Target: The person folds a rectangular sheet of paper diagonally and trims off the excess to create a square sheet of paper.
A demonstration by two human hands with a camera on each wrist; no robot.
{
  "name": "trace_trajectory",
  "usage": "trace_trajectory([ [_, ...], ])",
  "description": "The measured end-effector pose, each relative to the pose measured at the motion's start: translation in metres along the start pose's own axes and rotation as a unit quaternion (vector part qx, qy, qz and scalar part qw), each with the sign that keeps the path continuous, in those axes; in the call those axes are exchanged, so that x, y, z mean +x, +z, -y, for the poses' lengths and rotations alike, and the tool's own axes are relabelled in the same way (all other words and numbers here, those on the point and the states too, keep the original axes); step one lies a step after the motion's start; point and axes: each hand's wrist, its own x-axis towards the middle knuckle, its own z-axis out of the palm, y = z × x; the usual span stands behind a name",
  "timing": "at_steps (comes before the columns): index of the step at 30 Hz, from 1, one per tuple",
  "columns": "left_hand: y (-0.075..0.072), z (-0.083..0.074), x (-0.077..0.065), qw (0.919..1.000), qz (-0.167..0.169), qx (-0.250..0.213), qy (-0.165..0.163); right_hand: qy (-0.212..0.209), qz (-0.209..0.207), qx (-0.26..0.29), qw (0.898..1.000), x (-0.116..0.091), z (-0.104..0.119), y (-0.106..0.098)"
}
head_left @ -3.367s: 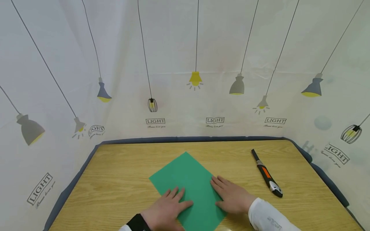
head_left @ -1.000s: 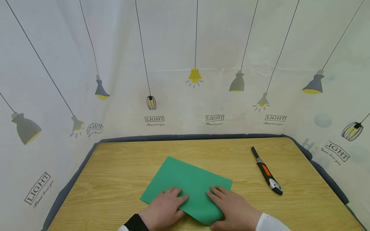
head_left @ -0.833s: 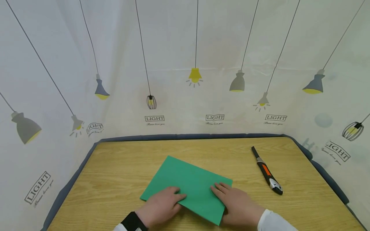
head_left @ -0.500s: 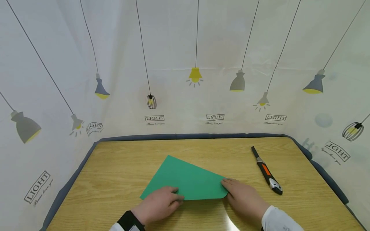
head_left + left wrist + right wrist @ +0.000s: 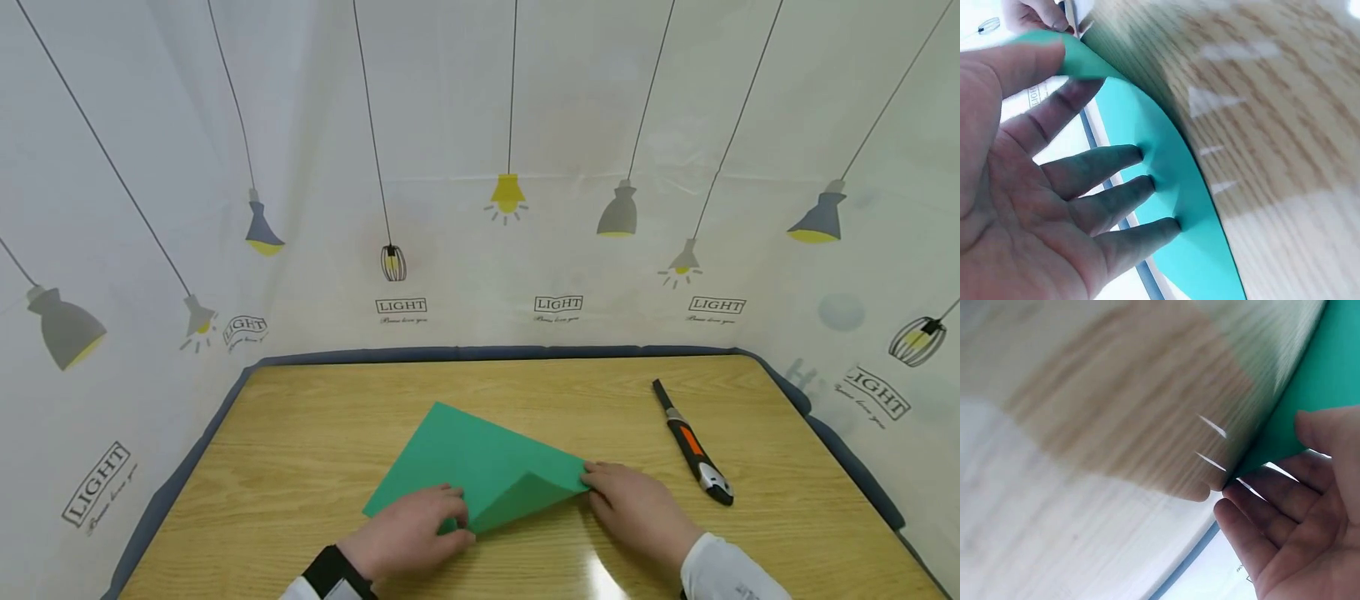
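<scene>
A sheet of green paper (image 5: 465, 454) lies on the wooden table in front of me. Its near part is bent over into a darker flap (image 5: 525, 500). The left hand (image 5: 405, 533) pinches the paper's near edge between thumb and forefinger; in the left wrist view the other fingertips touch the curved green paper (image 5: 1194, 231). At the paper's right corner, the right hand (image 5: 637, 508) pinches with its thumb above and fingers below. The right wrist view shows that thumb on the green paper (image 5: 1335, 356), close over the tabletop.
A utility knife (image 5: 693, 450) with a black and orange handle lies to the right of the paper. The wooden table (image 5: 315, 433) has a dark blue padded edge (image 5: 487, 354). A white curtain (image 5: 450, 125) printed with lamps stands behind and at the sides.
The paper, flat and pressed by both hands at first, has been turned. Its near side has come up and bent over. The right hand moved outward to the right corner; the knife stayed put.
</scene>
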Motion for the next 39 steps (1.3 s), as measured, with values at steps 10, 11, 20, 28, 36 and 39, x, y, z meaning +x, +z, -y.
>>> trace_trajectory([
  [10, -0.002, 0.003, 0.004, 0.9951, -0.048, -0.065, -0.056, 0.083, -0.044, 0.045, 0.995, 0.005, 0.002, -0.002],
  [11, -0.002, 0.003, 0.005, 0.9944, -0.052, -0.068, -0.062, 0.090, -0.042, 0.047, 0.994, 0.005, 0.003, -0.003],
  [20, -0.005, -0.004, 0.016, 0.9787, -0.093, -0.127, -0.132, 0.118, -0.030, 0.069, 0.990, 0.008, 0.007, -0.006],
  [28, 0.001, -0.003, 0.021, 0.9855, -0.129, -0.034, -0.105, 0.134, -0.031, 0.080, 0.987, 0.015, 0.012, -0.006],
  [36, 0.007, -0.002, 0.019, 0.9890, -0.122, 0.060, -0.057, 0.140, -0.025, 0.068, 0.988, 0.022, 0.018, -0.003],
  [39, 0.010, -0.004, 0.018, 0.9871, -0.111, 0.106, -0.047, 0.138, -0.024, 0.060, 0.988, 0.025, 0.018, 0.000],
])
